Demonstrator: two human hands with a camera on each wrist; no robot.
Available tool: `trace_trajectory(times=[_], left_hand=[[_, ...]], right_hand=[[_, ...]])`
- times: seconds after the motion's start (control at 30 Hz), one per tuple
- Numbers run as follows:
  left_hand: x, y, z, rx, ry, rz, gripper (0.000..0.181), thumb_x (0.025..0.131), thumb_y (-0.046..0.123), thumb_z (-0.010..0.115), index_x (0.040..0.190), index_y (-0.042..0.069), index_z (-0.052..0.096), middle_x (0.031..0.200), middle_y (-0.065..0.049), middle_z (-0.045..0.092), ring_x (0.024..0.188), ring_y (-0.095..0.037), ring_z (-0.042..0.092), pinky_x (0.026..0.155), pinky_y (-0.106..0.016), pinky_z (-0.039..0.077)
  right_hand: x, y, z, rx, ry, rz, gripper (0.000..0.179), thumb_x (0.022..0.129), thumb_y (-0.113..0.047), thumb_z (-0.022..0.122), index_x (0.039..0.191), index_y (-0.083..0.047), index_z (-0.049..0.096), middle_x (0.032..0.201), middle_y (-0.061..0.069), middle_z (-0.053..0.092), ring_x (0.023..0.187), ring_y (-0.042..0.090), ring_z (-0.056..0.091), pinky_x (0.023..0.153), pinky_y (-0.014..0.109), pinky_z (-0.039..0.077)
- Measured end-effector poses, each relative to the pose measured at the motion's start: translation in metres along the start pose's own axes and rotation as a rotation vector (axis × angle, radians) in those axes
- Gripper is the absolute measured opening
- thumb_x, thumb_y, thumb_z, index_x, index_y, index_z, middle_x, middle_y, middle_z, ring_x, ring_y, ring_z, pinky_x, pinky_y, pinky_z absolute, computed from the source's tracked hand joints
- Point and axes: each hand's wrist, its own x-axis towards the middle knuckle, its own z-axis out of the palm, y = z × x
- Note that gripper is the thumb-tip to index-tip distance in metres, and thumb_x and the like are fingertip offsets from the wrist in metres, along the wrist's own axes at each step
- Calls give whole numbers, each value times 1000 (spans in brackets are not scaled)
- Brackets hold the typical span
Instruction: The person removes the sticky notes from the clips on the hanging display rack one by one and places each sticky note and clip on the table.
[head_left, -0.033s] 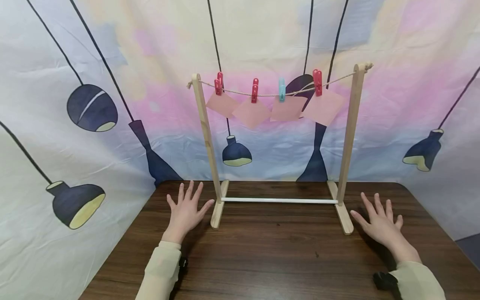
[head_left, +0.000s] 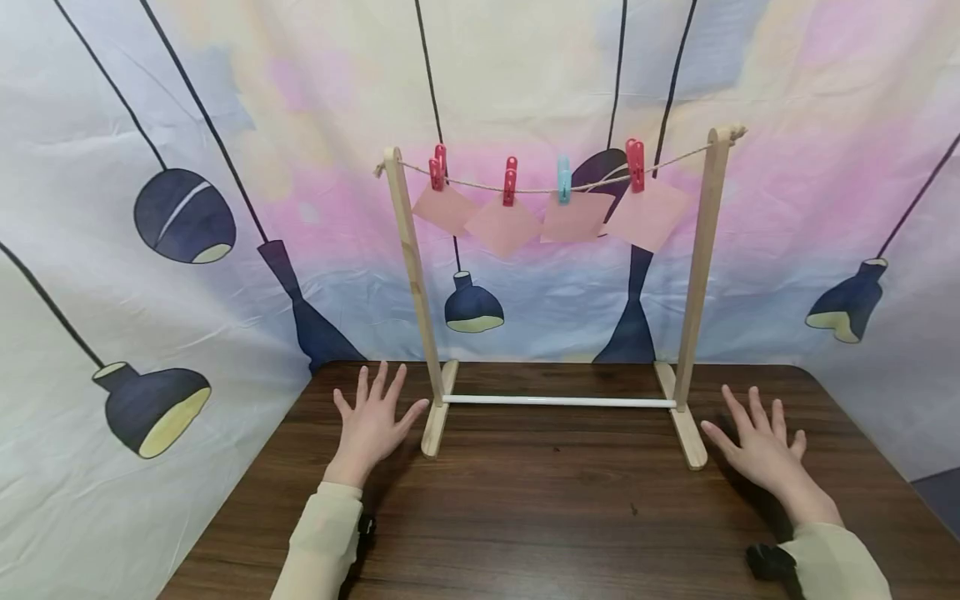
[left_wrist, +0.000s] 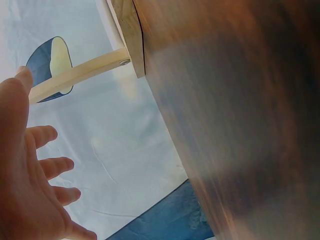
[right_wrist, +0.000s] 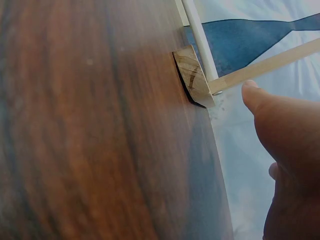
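My left hand [head_left: 369, 429] is held over the table with its fingers spread, just left of the wooden rack's left foot [head_left: 440, 410]. On the other side my right hand [head_left: 765, 450] is spread too, beside the right foot [head_left: 681, 417]. Neither hand holds anything. Between the rack's two posts runs a twine line [head_left: 480, 185]. Several pink paper squares [head_left: 504, 227] hang from it, pinned by red clothespins [head_left: 510, 182] and one light blue clothespin [head_left: 564, 179]. In the left wrist view the hand [left_wrist: 30, 175] shows its palm side; the right wrist view shows mostly the thumb [right_wrist: 280, 112].
The rack stands near the back of a dark brown wooden table [head_left: 555, 500]. A white rod [head_left: 558, 402] joins its feet low down. Behind it hangs a pastel cloth [head_left: 525, 83] printed with dark lamps. Black straps with small devices [head_left: 768, 562] sit at both wrists.
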Motion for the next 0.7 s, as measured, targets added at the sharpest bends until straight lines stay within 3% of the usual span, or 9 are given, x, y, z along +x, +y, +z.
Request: trace_trajectory(times=[0.7], left_hand=[[-2,0,-2,8,14,-5,82,97,63,52,160,16,29,165,-19,17,152,-45,1,107,-80,-3]], right_hand=[[-1,0,-2,7,-22,-3,87,103,-59,43,162,-16,-4,159,35,-13,138,63,-20,91,89,-8]])
